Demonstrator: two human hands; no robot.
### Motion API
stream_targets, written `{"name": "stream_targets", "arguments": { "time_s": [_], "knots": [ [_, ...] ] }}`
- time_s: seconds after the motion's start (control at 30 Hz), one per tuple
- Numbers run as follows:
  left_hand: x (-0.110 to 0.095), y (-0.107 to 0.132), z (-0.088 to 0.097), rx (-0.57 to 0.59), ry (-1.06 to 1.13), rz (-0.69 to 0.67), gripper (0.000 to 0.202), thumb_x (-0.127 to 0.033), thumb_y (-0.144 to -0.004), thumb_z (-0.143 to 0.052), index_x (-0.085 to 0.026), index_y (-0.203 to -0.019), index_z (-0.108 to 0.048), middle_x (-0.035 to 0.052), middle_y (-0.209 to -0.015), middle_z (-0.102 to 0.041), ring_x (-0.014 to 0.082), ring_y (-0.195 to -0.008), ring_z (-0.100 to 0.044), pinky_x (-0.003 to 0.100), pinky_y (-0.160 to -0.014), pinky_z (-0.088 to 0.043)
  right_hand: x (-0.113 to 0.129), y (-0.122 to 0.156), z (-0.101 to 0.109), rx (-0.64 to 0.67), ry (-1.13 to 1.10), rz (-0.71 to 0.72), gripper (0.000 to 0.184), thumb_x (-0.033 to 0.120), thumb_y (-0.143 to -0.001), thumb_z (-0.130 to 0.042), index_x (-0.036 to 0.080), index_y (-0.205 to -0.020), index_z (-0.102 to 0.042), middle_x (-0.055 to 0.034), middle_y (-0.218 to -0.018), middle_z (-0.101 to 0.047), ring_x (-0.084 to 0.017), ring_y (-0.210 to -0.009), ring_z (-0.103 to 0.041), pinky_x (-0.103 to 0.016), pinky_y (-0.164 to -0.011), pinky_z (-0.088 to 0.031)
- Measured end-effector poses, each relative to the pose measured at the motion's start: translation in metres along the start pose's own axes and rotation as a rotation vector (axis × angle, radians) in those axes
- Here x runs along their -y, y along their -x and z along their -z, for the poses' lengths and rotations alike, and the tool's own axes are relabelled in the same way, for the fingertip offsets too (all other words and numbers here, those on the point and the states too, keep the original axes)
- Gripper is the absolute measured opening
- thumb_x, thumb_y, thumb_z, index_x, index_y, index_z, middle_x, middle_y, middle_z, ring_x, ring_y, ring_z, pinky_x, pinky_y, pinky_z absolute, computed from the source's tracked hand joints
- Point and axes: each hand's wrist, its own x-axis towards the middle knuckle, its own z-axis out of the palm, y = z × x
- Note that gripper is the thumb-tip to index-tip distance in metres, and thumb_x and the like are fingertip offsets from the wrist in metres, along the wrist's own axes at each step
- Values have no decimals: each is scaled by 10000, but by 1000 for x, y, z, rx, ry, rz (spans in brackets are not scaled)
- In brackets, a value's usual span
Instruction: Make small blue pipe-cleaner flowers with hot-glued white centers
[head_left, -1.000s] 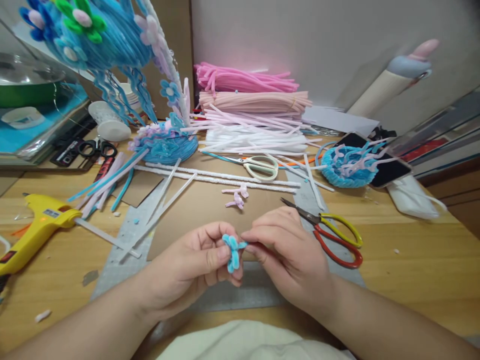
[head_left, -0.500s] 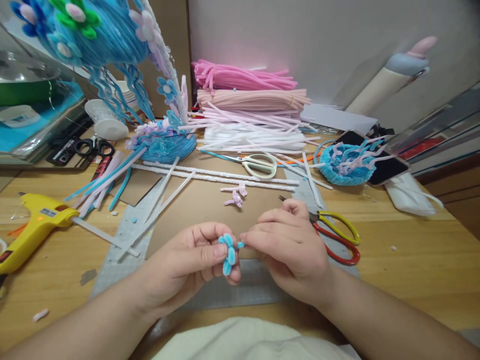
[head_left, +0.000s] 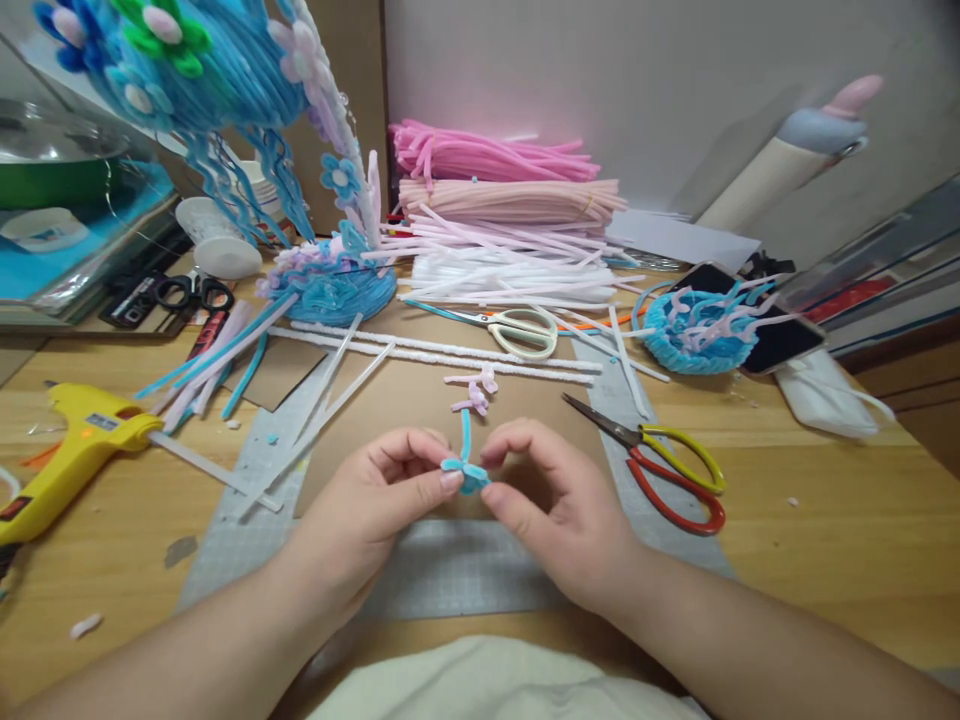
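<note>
A small blue pipe-cleaner flower [head_left: 472, 482] is held between my two hands, with its straight stem [head_left: 466, 436] pointing up and away from me. My left hand [head_left: 390, 495] pinches the flower's left side between thumb and fingers. On the other side, the thumb and index finger of my right hand [head_left: 559, 510] close around the right petal. Just beyond the stem, two small lilac pipe-cleaner flowers [head_left: 478, 402] lie on the brown cardboard [head_left: 405, 400]. Scissors with red and yellow handles [head_left: 679, 470] rest to the right of my right hand.
A yellow glue gun [head_left: 82, 440] lies at left, near clear glue sticks [head_left: 322, 430]. Pipe-cleaner bundles [head_left: 510, 200] are stacked at the back, with cream-handled scissors [head_left: 525, 333] before them. A blue woven piece [head_left: 697, 330] sits at right; a flowered blue decoration [head_left: 217, 90] hangs upper left.
The blue flower has turned so its stem points away from me instead of right. My right hand has moved from the stem to the petals, and the red-and-yellow scissors are uncovered.
</note>
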Motion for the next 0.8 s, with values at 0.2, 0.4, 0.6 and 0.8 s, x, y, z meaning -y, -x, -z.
{"name": "stream_targets", "arguments": {
  "time_s": [0.2, 0.4, 0.6, 0.8],
  "knots": [
    [3, 1, -1, 63, -39, 48, 134, -279, -775, -665, -146, -764, -658, 13, -656, -656, 119, -638, -591, 220, -634, -474, 2, -3, -9, 137, -664, -398, 150, 316, -792, -654, 195, -778, -565, 9, -702, -632, -130, -685, -603, -276, -693, -472],
    [1, 5, -2, 41, -311, -244, 62, -206, -743, -689, -208, -798, -663, -12, -835, -561, 117, -693, -592, 228, -643, -481, 0, -8, -1, 313, -949, -504, 156, 301, -774, -695, 162, -780, -623, 13, -716, -597, -82, -642, -537, -207, -632, -408],
    [-4, 8, -1, 61, -548, -358, 35, -209, -799, -628, -202, -765, -634, -13, -795, -557, 126, -759, -561, 221, -676, -450, -2, -9, 0, 340, -989, -497, 187, 267, -741, -737, 160, -827, -611, 19, -721, -590, -74, -633, -516, -185, -590, -369],
    [-3, 13, 0, 116, -676, -455, 57, -159, -824, -572, -195, -805, -612, -4, -794, -595, 132, -764, -572, 241, -677, -435, -8, -9, -1, 356, -964, -453, 182, 230, -753, -733, 156, -839, -590, 24, -734, -570, -68, -640, -489, -178, -585, -343]
  ]
}}
